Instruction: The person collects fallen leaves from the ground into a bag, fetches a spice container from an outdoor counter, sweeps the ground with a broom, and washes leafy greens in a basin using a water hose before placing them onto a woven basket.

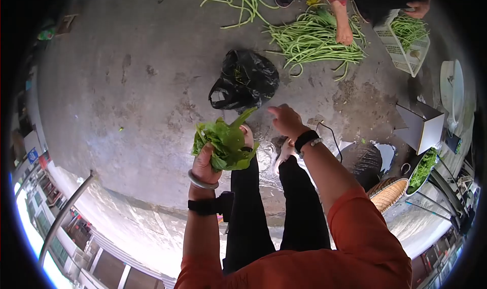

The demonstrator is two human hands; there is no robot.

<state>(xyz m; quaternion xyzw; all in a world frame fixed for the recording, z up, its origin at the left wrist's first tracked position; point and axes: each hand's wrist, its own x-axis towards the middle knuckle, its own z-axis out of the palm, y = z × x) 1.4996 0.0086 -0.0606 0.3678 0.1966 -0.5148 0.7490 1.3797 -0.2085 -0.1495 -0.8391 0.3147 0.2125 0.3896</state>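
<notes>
My left hand (pixel 205 168) is closed around the base of a bunch of leafy green lettuce (pixel 223 146), with one leaf sticking out toward the upper right. To the right of it, my right hand (pixel 286 122) is in the air with its index finger stretched out to the left, and I see nothing in it. Just beyond both hands a black plastic bag (pixel 253 78) lies open on the floor, with some green scraps inside. The lettuce and my right hand are apart from each other.
Another person's hand (pixel 344 34) rests on a pile of long green beans (pixel 304 40). A white crate (pixel 401 50) with beans stands beside it. At right are a white carton (pixel 423 126), a wicker basket (pixel 388 193) and a container of greens (pixel 422 172). The floor (pixel 122 86) is wet near my feet.
</notes>
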